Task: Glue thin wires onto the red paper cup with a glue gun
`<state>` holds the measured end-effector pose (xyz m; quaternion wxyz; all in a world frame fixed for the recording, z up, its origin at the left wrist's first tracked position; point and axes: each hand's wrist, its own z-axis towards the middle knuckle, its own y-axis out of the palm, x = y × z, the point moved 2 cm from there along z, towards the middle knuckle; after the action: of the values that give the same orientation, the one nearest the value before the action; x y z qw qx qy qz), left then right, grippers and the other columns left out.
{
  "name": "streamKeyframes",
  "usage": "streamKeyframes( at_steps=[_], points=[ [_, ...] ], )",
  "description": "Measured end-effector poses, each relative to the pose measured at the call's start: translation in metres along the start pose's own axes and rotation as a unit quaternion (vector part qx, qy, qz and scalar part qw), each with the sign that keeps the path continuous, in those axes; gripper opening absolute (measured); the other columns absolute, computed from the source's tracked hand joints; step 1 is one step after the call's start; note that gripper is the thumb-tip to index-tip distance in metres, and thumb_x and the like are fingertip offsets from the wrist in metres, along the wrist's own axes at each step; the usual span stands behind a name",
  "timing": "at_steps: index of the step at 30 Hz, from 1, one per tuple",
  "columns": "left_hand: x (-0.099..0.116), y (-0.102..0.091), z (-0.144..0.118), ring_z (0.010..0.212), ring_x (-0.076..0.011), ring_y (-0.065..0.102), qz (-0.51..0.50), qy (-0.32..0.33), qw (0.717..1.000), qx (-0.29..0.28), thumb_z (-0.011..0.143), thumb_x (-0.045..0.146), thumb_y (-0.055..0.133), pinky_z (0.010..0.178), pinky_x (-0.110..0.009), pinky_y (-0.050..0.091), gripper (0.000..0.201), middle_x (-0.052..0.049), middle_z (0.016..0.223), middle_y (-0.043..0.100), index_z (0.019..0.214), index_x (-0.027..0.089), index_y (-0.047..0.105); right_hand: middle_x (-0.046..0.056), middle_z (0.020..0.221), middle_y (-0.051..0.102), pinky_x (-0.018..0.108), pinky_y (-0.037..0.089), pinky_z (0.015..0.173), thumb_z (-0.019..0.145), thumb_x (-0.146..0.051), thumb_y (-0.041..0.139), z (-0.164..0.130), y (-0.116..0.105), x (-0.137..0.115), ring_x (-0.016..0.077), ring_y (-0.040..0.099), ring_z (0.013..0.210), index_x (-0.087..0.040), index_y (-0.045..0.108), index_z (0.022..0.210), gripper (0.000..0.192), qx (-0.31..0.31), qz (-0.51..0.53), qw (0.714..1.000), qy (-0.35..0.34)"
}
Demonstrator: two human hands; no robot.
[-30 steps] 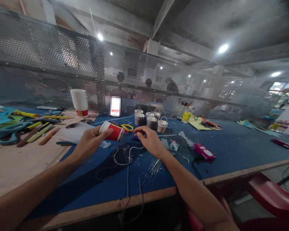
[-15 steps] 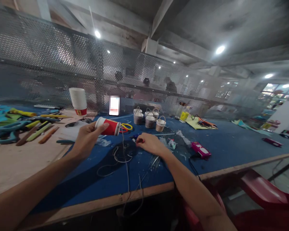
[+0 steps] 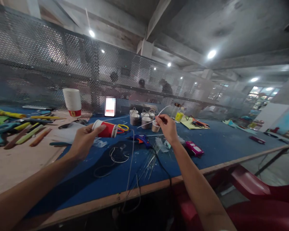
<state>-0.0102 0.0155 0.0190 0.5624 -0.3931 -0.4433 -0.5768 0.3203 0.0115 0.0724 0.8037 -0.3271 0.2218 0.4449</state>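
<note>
My left hand is closed around a red and white paper cup, held sideways above the table. A grey cord hangs near the cup's right end and runs down over the table edge. To its right, my right hand is raised with fingers pinched on a thin white strand, curved and blurred; whether it joins the cord I cannot tell. A blue hot glue gun lies on the table between the hands. Behind the right fingers stand several small cord-covered cups with handles.
A stack of paper cups and a lit phone stand at the back. Scissors, clay-like sticks, thin wires and a magenta box lie about. A red chair is at right.
My right hand has moved up and right from beside the glue gun, which is now uncovered, and the white strand shows in its fingers. My left hand still holds the cup. The view shifted slightly.
</note>
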Motion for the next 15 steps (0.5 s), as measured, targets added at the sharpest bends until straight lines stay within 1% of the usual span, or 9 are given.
streamKeyframes(
  at_steps=[1, 3, 5, 6, 8, 10, 12, 13, 15],
  points=[
    [0.000, 0.001, 0.000, 0.060, -0.0141, 0.054, -0.013, -0.006, 1.000, 0.002, 0.076, 0.041, 0.080, 0.059, -0.026, 0.040, 0.034, 0.003, 0.066, 0.069, 0.096, 0.014, 0.072, 0.007, 0.093, 0.070, 0.031, 0.051, 0.082, 0.094, -0.044, 0.059, 0.001, -0.009, 0.004, 0.0187, 0.067, 0.083, -0.017, 0.068, 0.098, 0.028, 0.016, -0.066, 0.997, -0.022],
    [0.001, 0.002, -0.001, 0.057, -0.0134, 0.053, -0.029, -0.013, 0.999, 0.003, 0.076, 0.042, 0.081, 0.057, -0.026, 0.039, 0.033, 0.004, 0.064, 0.068, 0.092, 0.015, 0.072, 0.009, 0.101, 0.070, 0.032, 0.048, 0.087, 0.097, -0.037, 0.055, 0.000, -0.023, 0.014, 0.0208, 0.065, 0.092, -0.019, 0.069, 0.098, 0.023, 0.036, -0.210, 0.976, -0.043],
    [0.001, 0.003, -0.002, 0.056, -0.0137, 0.054, -0.039, -0.018, 0.999, -0.004, 0.076, 0.044, 0.081, 0.056, -0.026, 0.040, 0.034, 0.003, 0.065, 0.069, 0.091, 0.015, 0.071, 0.010, 0.106, 0.069, 0.033, 0.046, 0.089, 0.097, -0.028, 0.053, -0.002, -0.033, 0.027, 0.0227, 0.064, 0.099, -0.019, 0.069, 0.101, 0.019, 0.026, -0.334, 0.942, -0.026],
    [0.001, 0.004, -0.002, 0.055, -0.0138, 0.054, -0.042, -0.022, 0.999, -0.009, 0.076, 0.045, 0.081, 0.056, -0.026, 0.041, 0.035, 0.003, 0.065, 0.069, 0.091, 0.015, 0.071, 0.011, 0.110, 0.069, 0.033, 0.045, 0.089, 0.097, -0.023, 0.053, -0.003, -0.036, 0.032, 0.0236, 0.063, 0.102, -0.019, 0.068, 0.107, 0.019, 0.016, -0.383, 0.923, -0.011],
    [0.001, 0.004, -0.003, 0.053, -0.0132, 0.053, -0.037, -0.029, 0.999, -0.014, 0.076, 0.046, 0.081, 0.054, -0.025, 0.040, 0.037, 0.003, 0.064, 0.069, 0.094, 0.016, 0.072, 0.015, 0.119, 0.066, 0.035, 0.044, 0.091, 0.094, -0.016, 0.053, -0.007, -0.037, 0.039, 0.0256, 0.061, 0.108, -0.016, 0.061, 0.125, 0.031, 0.004, -0.454, 0.891, 0.011],
    [0.000, 0.003, -0.003, 0.053, -0.0132, 0.053, -0.023, -0.025, 0.999, -0.011, 0.076, 0.046, 0.081, 0.053, -0.025, 0.040, 0.037, 0.003, 0.064, 0.069, 0.095, 0.016, 0.073, 0.018, 0.128, 0.061, 0.036, 0.043, 0.094, 0.096, -0.014, 0.049, -0.011, -0.031, 0.040, 0.0273, 0.058, 0.116, -0.013, 0.052, 0.136, 0.040, -0.012, -0.480, 0.876, 0.030],
    [-0.001, 0.002, -0.002, 0.058, -0.0146, 0.056, -0.007, -0.012, 1.000, -0.007, 0.076, 0.046, 0.080, 0.055, -0.025, 0.041, 0.036, 0.003, 0.066, 0.070, 0.095, 0.016, 0.073, 0.018, 0.128, 0.062, 0.036, 0.043, 0.093, 0.101, -0.020, 0.042, -0.014, -0.016, 0.040, 0.0278, 0.058, 0.117, -0.015, 0.057, 0.131, 0.034, -0.083, -0.452, 0.885, 0.070],
    [-0.002, 0.002, -0.002, 0.061, -0.0155, 0.057, 0.001, -0.006, 1.000, -0.006, 0.077, 0.047, 0.079, 0.056, -0.025, 0.042, 0.036, 0.002, 0.066, 0.070, 0.095, 0.016, 0.073, 0.017, 0.124, 0.065, 0.035, 0.043, 0.089, 0.103, -0.027, 0.040, -0.016, -0.006, 0.041, 0.0275, 0.060, 0.114, -0.017, 0.062, 0.123, 0.032, -0.148, -0.420, 0.890, 0.098],
    [-0.004, 0.000, -0.001, 0.067, -0.0176, 0.060, 0.032, 0.007, 0.999, -0.006, 0.080, 0.049, 0.076, 0.059, -0.025, 0.043, 0.037, 0.001, 0.069, 0.071, 0.097, 0.016, 0.073, 0.010, 0.103, 0.073, 0.031, 0.044, 0.075, 0.100, -0.047, 0.049, -0.019, 0.015, 0.044, 0.0249, 0.066, 0.095, -0.021, 0.071, 0.100, 0.034, -0.254, -0.370, 0.885, 0.126]
  ],
)
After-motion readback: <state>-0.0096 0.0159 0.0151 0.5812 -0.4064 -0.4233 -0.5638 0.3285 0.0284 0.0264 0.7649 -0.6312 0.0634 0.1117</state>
